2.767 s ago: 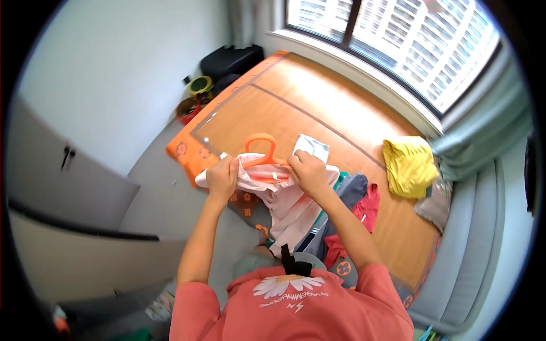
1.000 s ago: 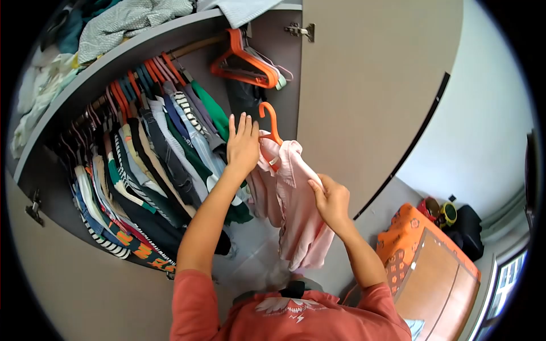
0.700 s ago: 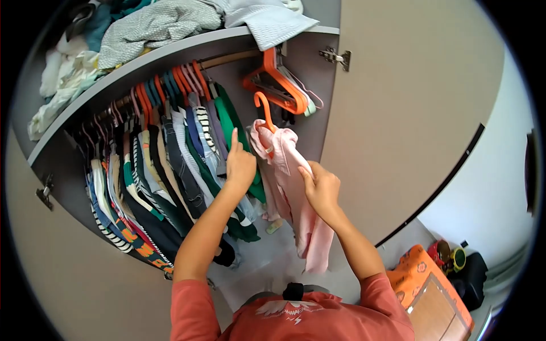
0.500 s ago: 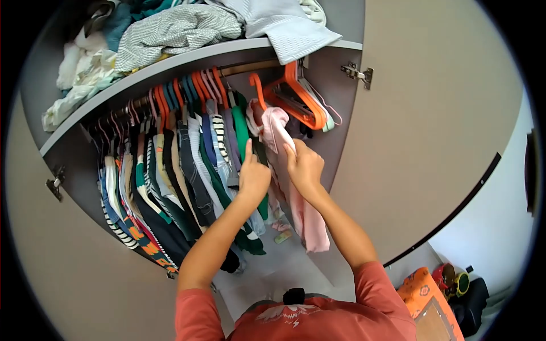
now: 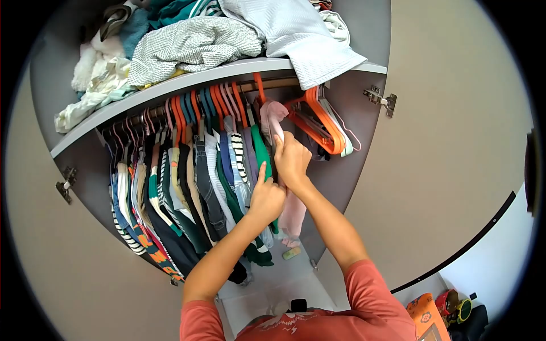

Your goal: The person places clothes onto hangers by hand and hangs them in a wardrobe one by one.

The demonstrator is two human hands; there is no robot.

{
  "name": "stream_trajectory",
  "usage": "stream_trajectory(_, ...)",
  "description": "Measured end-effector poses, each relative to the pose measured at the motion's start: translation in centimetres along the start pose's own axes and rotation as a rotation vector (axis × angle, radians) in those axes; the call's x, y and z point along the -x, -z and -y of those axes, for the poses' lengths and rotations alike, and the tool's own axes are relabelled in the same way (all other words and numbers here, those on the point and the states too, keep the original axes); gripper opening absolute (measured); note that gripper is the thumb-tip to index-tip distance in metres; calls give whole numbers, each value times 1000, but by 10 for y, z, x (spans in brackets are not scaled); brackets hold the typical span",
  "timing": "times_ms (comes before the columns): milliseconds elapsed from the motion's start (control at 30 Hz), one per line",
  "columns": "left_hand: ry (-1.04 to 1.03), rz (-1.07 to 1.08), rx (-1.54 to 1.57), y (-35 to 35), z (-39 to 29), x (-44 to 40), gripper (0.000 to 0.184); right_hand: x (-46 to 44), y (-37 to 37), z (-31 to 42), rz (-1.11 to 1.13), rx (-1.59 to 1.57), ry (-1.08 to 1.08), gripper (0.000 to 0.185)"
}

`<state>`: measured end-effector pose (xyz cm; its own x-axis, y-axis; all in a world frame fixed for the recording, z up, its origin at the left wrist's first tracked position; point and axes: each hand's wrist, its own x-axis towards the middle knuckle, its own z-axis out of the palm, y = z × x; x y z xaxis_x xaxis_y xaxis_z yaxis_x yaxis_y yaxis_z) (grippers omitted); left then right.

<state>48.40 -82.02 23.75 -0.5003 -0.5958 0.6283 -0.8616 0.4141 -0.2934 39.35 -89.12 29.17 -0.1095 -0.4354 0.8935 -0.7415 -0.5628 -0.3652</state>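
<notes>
A pink shirt hangs in the wardrobe on an orange hanger, its collar just under the rail. My right hand is closed on the shirt's front edge below the collar, thumb upward. Lower and to the left, my left hand has its index finger stretched up and its other fingers curled at the same shirt. The cloth in its grip is mostly hidden by the hand. A green garment hangs close beside the pink shirt.
Many garments crowd the rail to the left. Spare orange hangers hang at the right. Folded cloths fill the upper shelf. An open door stands on the right; a small packet lies on the wardrobe floor.
The pink shirt has swung inward and hangs nearer the other clothes, its hanger now up at the rail. My right hand has moved left, closer to my left hand. The view has shifted slightly.
</notes>
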Motion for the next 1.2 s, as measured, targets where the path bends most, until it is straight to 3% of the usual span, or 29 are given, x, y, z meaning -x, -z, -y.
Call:
stream_trajectory(67, 11, -43, 127, -3, 1, -3, 21, 2, 1, -3, -6, -16, 3, 25)
stream_trajectory(300, 27, -85, 139, 4, -1, -2, 18, -11, -9, 0, 9, -19, 9, 25)
stream_trajectory(500, 7, -209, 275, 9, 3, 4, 9, -1, -32, -5, 178, -87, -106, 29)
stream_trajectory(667, 4, -282, 313, 11, 3, 6, 6, 19, -26, -11, 452, -261, -276, 38)
stream_trajectory(800, 3, -325, 315, 13, -2, 0, 5, 21, -9, -23, 459, -305, -133, 40)
stream_trajectory(900, 10, -344, 302, 12, -7, -7, 5, 9, 9, -49, 132, -61, 115, 19)
stream_trajectory(1033, 2, -422, 326, 8, -20, -22, 5, -25, 33, -90, -189, 336, 266, 36)
stream_trajectory(1200, 1, -416, 369, 1, -32, -41, 5, -34, 32, -121, -84, 502, 207, 47)
